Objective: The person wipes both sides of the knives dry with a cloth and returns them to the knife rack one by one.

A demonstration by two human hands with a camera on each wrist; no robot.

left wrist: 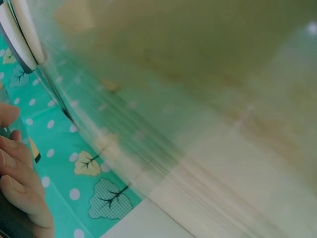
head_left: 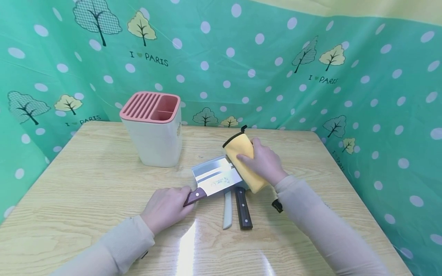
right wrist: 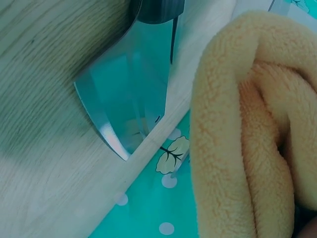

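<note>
Green dotted curtain (head_left: 224, 46) backs a wood-grain table (head_left: 86, 172). Head view: the left hand (head_left: 168, 207) grasps the cleaver (head_left: 217, 178) by its handle, which appears to keep the fingers off the blade. The right hand (head_left: 265, 161) grips a yellow cloth (head_left: 246, 173) at the blade's far end; the fabric presumably shields the palm from the steel. A white-handled knife (head_left: 228, 211) and a black-handled knife (head_left: 243, 211) lie below the blade, handles toward the person. The knife block (head_left: 155, 143) stands upright at back left, slots up, apart from both hands. Table surface extends left of the block and right of the cloth.

Left wrist view: curled fingers (left wrist: 22, 176) show at the left border; the blurred glossy area may be tabletop or blade.

Right wrist view: the folded cloth fills the right side; a broad blade (right wrist: 124, 89) appears beside it, one corner near the table edge.
</note>
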